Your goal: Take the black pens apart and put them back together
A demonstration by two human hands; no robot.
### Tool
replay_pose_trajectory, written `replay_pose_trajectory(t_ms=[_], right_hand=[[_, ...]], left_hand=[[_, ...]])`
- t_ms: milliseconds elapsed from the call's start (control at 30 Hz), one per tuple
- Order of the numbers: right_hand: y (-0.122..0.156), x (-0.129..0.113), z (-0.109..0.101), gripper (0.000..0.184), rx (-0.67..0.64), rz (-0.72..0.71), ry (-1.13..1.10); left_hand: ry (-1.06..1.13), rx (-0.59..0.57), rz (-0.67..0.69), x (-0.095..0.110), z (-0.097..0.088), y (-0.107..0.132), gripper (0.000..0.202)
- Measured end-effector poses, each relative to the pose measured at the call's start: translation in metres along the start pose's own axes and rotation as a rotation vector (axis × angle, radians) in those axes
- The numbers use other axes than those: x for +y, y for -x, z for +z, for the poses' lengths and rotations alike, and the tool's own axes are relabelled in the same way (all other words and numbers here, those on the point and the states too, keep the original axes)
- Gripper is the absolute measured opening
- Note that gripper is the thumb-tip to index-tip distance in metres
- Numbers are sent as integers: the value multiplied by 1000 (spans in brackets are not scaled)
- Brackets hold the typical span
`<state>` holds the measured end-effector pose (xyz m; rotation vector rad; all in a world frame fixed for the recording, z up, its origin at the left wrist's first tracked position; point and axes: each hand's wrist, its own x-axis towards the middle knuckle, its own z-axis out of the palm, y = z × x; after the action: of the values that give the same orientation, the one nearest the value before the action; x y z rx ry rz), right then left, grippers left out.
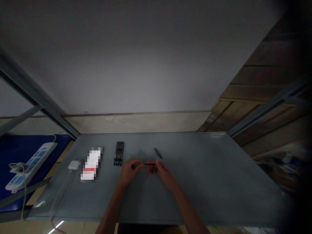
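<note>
A grey counter (202, 185) fills the lower view, with a power strip (31, 165) on a blue mat (12, 149) off its left. On it lie a white adapter (73, 165), a blurred packet (91, 164), a pen row (119, 153) and a lone pen (158, 153). Each closed grip, left hand (130, 172) and right hand (165, 174), pinches one end of a thin pen (149, 164) above mid-counter; a loose pinch could drop it to roll away
</note>
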<state>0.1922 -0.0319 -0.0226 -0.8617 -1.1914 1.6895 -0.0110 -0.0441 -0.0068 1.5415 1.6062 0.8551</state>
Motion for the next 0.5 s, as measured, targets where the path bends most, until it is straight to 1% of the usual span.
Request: replay_pose_trajectory(t_ms=[100,233,333,500], right_hand=[[-1,2,-1,56,-7,6,-25],[-2,3,-2,63,-4,10,-43],[-3,3,-3,65,-13,17,-61],[-2,1,-2,67,-20,37,-73]], left_hand=[[52,-32,33,-1,0,0,39],[15,4,54,-3,1,0,40],[-8,8,75,-3,2,0,40],[39,-7,42,-2,1,0,38]])
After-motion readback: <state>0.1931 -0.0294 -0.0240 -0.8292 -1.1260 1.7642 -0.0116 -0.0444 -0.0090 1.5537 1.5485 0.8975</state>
